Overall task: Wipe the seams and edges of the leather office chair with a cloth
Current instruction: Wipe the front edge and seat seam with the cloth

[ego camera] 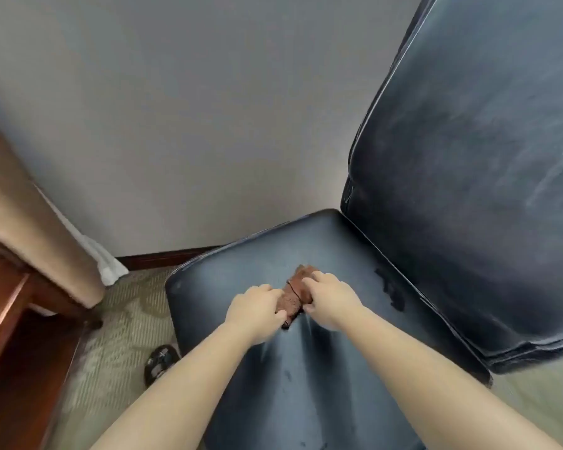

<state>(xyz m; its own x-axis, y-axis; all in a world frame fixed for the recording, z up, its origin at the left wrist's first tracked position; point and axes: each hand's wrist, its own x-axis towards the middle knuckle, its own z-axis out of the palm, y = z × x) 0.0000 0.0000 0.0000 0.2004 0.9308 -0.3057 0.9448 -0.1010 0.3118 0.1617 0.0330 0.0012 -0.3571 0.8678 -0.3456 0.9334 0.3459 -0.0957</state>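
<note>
Your left hand and right hand press a brown cloth onto the seat. Fingers curl closed over the cloth.

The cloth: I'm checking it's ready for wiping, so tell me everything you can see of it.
The cloth is small, reddish-brown and looks like fuzzy terry. It lies bunched or folded on the middle of the dark leather seat. The left hand and right hand grip it from either side, covering its edges.

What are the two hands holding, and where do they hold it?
A brown cloth on the chair seat: the left hand grips its left side, the right hand its right side.
</note>
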